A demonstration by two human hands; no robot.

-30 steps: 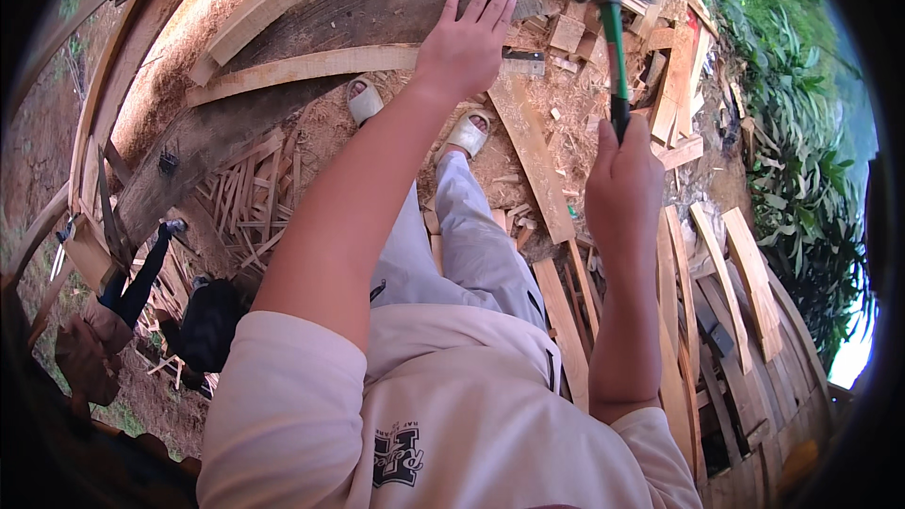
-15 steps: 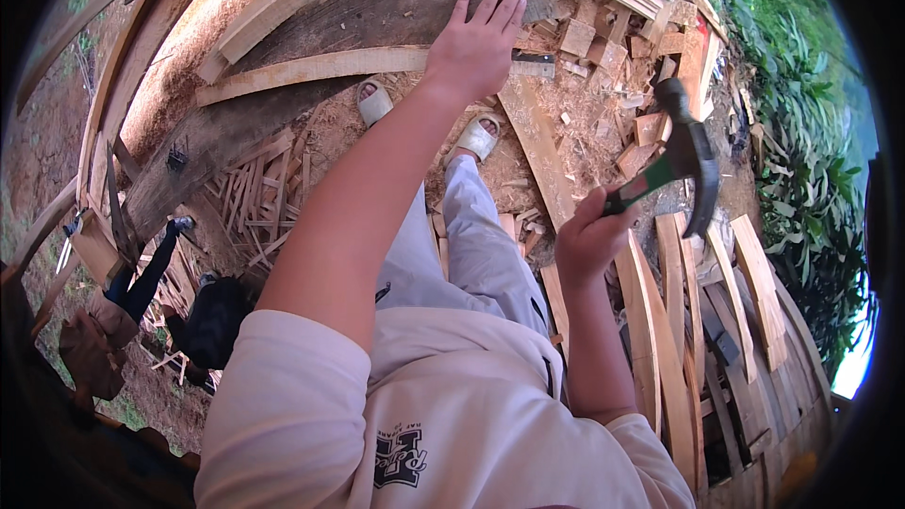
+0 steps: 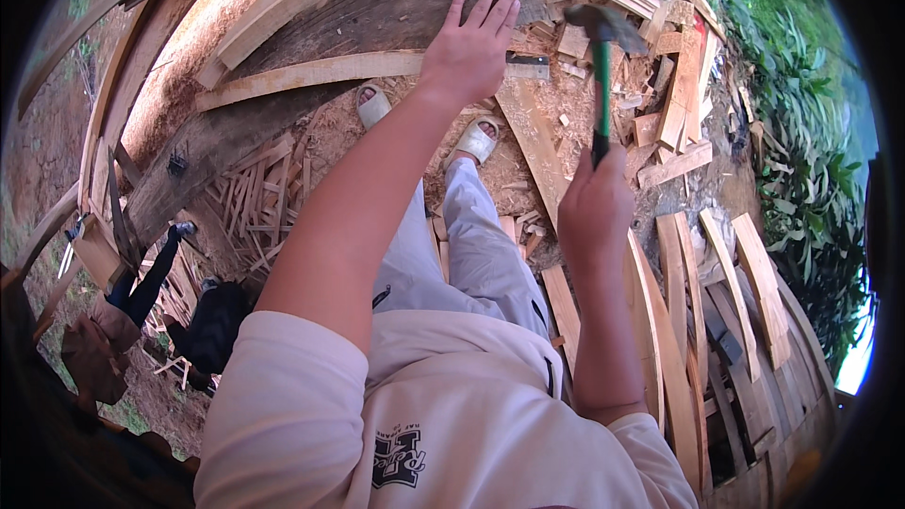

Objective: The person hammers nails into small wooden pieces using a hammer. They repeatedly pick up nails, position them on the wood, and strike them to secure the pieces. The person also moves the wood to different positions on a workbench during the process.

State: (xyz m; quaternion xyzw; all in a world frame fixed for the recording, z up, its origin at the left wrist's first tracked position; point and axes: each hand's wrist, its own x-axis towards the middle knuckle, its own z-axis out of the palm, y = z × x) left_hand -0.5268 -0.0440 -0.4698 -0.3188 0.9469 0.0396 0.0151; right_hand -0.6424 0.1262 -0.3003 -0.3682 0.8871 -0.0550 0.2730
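My right hand (image 3: 596, 207) is wrapped round the handle of a claw hammer (image 3: 601, 85) with a green and black grip. The hammer stands out ahead of that fist, its dark metal head slightly blurred. My left hand (image 3: 465, 57) lies flat, fingers stretched out, over a pale wooden beam (image 3: 320, 68) and the edge of a wide dark plank (image 3: 377, 9). Whether the palm presses on the beam cannot be told. Just right of this hand, the beam's end carries a small dark piece (image 3: 530, 66), perhaps metal.
Wood offcuts (image 3: 660, 123) and shavings cover the ground ahead. Long boards (image 3: 660, 320) lie at the right, and thin sticks (image 3: 250, 193) at the left. A board (image 3: 533, 141) slants near my sandals (image 3: 476, 139). Another person (image 3: 99, 335) is at the far left.
The hammer has swung left and away from me, from sideways over the offcuts to upright ahead of my right hand. My left hand has barely moved.
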